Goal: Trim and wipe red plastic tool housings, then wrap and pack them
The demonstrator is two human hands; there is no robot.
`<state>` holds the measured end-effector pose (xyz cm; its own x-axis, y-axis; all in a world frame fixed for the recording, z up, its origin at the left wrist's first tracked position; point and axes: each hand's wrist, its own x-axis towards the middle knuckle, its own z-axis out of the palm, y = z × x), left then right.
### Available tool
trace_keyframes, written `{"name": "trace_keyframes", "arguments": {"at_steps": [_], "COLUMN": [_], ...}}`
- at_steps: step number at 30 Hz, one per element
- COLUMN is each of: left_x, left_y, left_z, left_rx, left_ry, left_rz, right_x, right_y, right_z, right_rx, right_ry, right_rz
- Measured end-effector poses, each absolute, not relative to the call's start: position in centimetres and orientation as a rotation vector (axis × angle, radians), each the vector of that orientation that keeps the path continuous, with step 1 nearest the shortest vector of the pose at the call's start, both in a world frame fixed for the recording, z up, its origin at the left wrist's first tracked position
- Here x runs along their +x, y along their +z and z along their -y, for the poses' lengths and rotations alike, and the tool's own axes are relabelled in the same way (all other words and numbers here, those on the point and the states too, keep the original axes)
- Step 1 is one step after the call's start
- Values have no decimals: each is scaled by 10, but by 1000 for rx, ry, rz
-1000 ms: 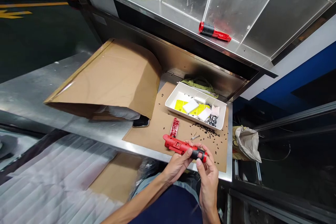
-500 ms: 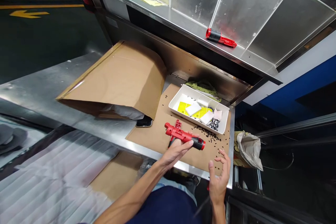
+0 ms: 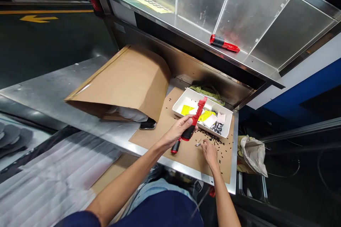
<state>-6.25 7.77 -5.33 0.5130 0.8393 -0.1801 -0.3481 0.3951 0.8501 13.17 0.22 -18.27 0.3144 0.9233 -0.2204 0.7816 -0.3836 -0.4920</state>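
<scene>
My left hand (image 3: 178,131) is wrapped round a red and black plastic tool (image 3: 192,122), holding it slanted up over the brown cardboard mat (image 3: 160,136), its far end above the white tray (image 3: 227,126). My right hand (image 3: 209,150) rests on the mat, fingers pinched at small metal pins (image 3: 198,144) among several scattered black screws (image 3: 213,138). The white tray holds yellow sheets, white pads and a heap of black screws.
A large brown paper bag (image 3: 128,81) lies on the steel bench (image 3: 53,88), a phone (image 3: 148,125) at its mouth. A second red and black tool (image 3: 224,43) lies on the upper steel shelf. A crumpled bag (image 3: 253,149) hangs at the right.
My left hand swung the red tool from lying flat to slanted over the tray. My right hand let go of it, then reached forward to the pins on the mat.
</scene>
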Motion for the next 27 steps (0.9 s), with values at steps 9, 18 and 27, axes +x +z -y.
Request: {"name": "trace_keyframes", "arguments": {"at_steps": [9, 18, 27], "left_x": [-86, -73, -58], "left_y": [-56, -44, -28], "left_z": [-26, 6, 25], "left_rx": [357, 161, 31], "left_ry": [759, 716, 621], "left_rz": [-551, -285, -243], "right_x": [106, 127, 83], "right_y": [-197, -91, -40], "right_z": [-39, 48, 121], "right_rx": [-2474, -1716, -1284], "right_ry": [627, 580, -121], "right_rz": [1308, 1045, 1363]}}
